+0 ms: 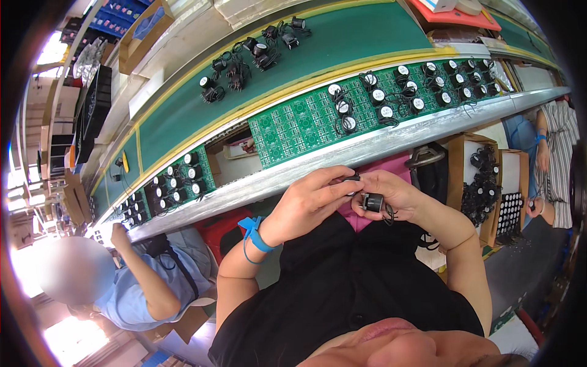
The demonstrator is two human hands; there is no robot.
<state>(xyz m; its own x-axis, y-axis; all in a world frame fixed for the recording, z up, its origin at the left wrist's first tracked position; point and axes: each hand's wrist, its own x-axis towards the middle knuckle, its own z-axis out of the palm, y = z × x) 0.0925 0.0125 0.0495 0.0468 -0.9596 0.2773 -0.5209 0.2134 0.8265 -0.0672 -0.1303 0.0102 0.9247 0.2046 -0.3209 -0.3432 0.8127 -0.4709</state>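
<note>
Close in front of my body, just below the metal rail, my two hands meet at the fingertips. My right hand (394,191) is closed around a black cylindrical component (372,202), from which thin black wire hangs in a small loop. My left hand (309,199), with a blue band at its wrist, pinches a small dark piece (353,178) against the right fingertips. The fingers hide most of that piece, so I cannot tell whether it belongs to the component.
Beyond the metal rail (306,168) lie green circuit boards (293,131), many bearing white-topped wired components. Black wired components (238,67) sit on the green belt (342,43). Cardboard boxes (455,165) of components stand right. A seated person (153,275) works left; another in stripes (559,165) is right.
</note>
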